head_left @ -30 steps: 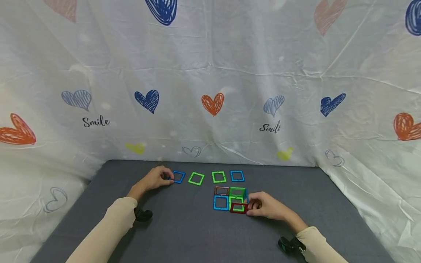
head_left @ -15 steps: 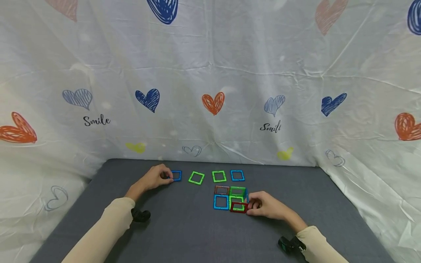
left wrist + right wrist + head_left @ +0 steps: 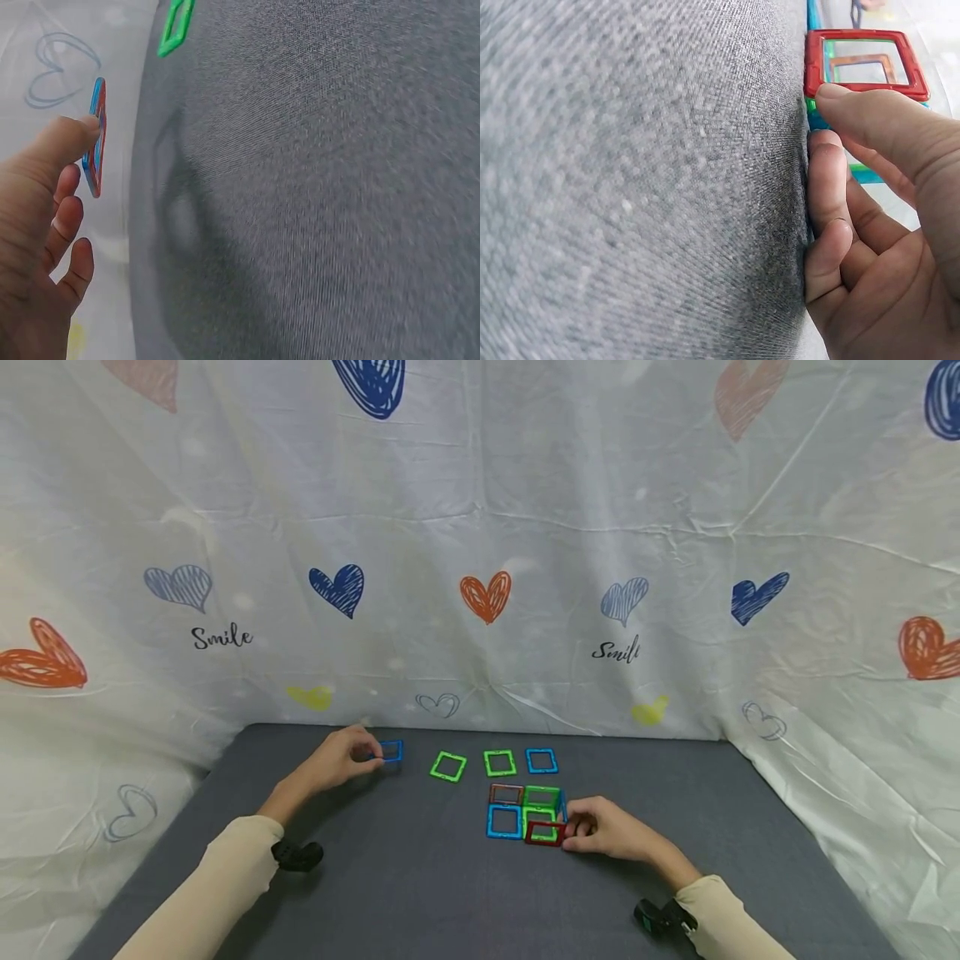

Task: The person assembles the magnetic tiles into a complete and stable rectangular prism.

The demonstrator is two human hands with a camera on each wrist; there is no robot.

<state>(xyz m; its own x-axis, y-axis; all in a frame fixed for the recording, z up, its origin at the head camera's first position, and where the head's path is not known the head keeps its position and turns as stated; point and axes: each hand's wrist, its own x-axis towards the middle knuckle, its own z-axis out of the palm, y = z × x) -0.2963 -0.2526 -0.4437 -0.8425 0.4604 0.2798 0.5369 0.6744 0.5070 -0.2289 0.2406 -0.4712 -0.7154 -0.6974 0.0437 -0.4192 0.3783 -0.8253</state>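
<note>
left hand point(image 3: 337, 758) pinches blue square frame point(image 3: 391, 751) — lifted

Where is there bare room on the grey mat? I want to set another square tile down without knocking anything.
Bare grey mat lies between the two sleeves, also right of the right hand and left of the left hand. It is crowded around the joined cluster of square frames and the back row: green square frame, second green, blue.

Glossy plastic square frames point(image 3: 447, 767); matt woven grey tabletop point(image 3: 420, 893)

"Smile" in black script on the white heart-print cloth point(image 3: 480, 527), left, again at right, partly creased
</note>
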